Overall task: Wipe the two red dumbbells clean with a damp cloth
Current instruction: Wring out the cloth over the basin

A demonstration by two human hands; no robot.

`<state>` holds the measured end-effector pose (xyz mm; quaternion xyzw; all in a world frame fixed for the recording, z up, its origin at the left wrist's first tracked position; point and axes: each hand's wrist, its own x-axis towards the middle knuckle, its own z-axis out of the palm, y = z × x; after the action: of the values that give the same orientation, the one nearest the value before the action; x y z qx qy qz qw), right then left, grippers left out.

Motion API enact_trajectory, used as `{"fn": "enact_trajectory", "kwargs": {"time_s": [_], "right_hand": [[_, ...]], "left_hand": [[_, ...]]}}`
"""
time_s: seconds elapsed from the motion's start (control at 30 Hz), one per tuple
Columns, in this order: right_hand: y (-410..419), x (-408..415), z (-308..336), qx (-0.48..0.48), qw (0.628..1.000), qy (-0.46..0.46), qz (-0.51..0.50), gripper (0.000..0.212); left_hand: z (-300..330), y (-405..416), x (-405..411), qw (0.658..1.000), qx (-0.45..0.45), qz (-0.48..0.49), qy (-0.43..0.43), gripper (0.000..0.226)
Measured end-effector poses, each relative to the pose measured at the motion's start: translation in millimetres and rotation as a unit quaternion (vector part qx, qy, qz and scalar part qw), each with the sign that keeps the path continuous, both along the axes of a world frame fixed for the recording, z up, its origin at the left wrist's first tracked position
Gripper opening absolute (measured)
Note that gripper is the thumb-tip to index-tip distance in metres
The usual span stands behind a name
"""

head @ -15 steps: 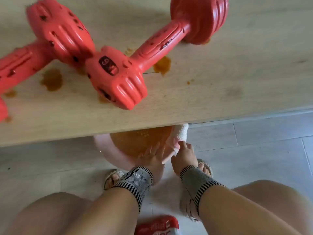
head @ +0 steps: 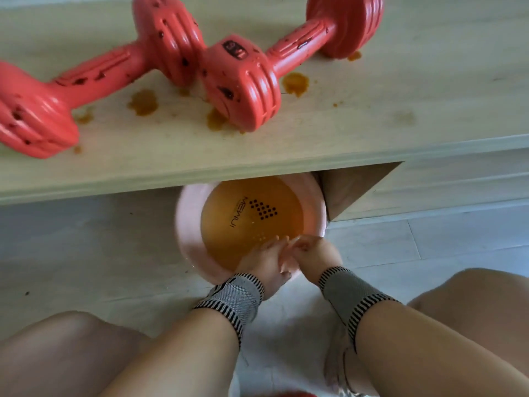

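Observation:
Two red dumbbells lie on the wooden table point(head: 372, 124), both speckled with dark spots. The left dumbbell point(head: 94, 73) and the right dumbbell point(head: 297, 44) touch at their heads. Below the table edge a pink basin point(head: 186, 224) on the floor holds orange-brown water. My left hand point(head: 263, 262) and my right hand point(head: 313, 253) meet over the basin's near rim, fingertips at the water. The left fingers reach straight across to the right hand, whose fingers look curled. No cloth shows in either hand.
Orange-brown stains point(head: 143, 103) spot the tabletop around the dumbbells. A table support panel point(head: 352, 187) stands just right of the basin. My knees flank my forearms, and a sandalled foot point(head: 337, 368) rests on the pale floor. A red object point(head: 286, 393) peeks in at the bottom edge.
The basin now shows almost fully from under the table. The white cloth that lay on its right rim is out of sight. My hands have come together over the water.

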<state>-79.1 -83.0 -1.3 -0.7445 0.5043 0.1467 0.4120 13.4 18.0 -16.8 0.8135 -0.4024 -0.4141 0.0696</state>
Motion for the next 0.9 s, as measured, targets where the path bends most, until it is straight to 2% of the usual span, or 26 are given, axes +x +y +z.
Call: {"fn": "enact_trajectory", "kwargs": {"time_s": [0.1,0.13,0.2,0.23,0.3,0.37,0.4,0.47,0.5,0.57,0.6,0.7,0.73,0.8,0.9], "right_hand": [[2,8,35,0.021,0.998,-0.066,-0.002,0.021],[2,10,46,0.027,0.996,-0.087,-0.004,0.02],[4,12,68,0.055,0.989,-0.138,-0.013,0.009],[6,12,78,0.077,0.983,-0.163,-0.021,0.014],[11,13,95,0.1,0.978,-0.182,-0.022,0.04],[16,14,108,0.097,0.975,-0.199,-0.023,0.053],[17,14,111,0.102,0.971,-0.215,-0.034,0.052],[18,17,121,0.128,0.957,-0.256,-0.054,0.036],[20,19,130,0.138,0.95,-0.274,-0.057,0.025],[23,22,153,0.15,0.939,-0.303,-0.06,0.014],[24,23,163,0.16,0.933,-0.317,-0.063,0.016],[25,23,192,0.206,0.907,-0.356,-0.089,0.021],[25,22,199,0.227,0.897,-0.365,-0.102,0.022],[25,20,212,0.281,0.873,-0.379,-0.121,0.026],[25,18,224,0.33,0.848,-0.394,-0.132,0.05]], "left_hand": [[31,4,6,0.996,-0.027,0.08,0.035,0.021],[45,6,9,0.995,-0.034,0.09,0.037,0.013],[75,14,17,0.988,-0.054,0.134,0.045,0.018],[90,19,21,0.982,-0.07,0.164,0.063,0.026],[114,27,31,0.963,-0.108,0.223,0.107,0.038],[138,38,40,0.94,-0.125,0.281,0.146,0.037],[147,43,45,0.929,-0.13,0.308,0.158,0.034],[166,55,50,0.913,-0.14,0.341,0.178,0.03],[173,59,52,0.894,-0.152,0.365,0.21,0.036],[182,68,58,0.865,-0.166,0.379,0.285,0.067],[193,72,57,0.864,-0.171,0.361,0.307,0.068],[223,79,57,0.874,-0.22,0.315,0.296,0.015],[232,81,59,0.871,-0.234,0.317,0.295,0.012],[243,86,65,0.863,-0.252,0.309,0.31,0.019],[252,90,70,0.859,-0.257,0.313,0.312,0.031]]}}
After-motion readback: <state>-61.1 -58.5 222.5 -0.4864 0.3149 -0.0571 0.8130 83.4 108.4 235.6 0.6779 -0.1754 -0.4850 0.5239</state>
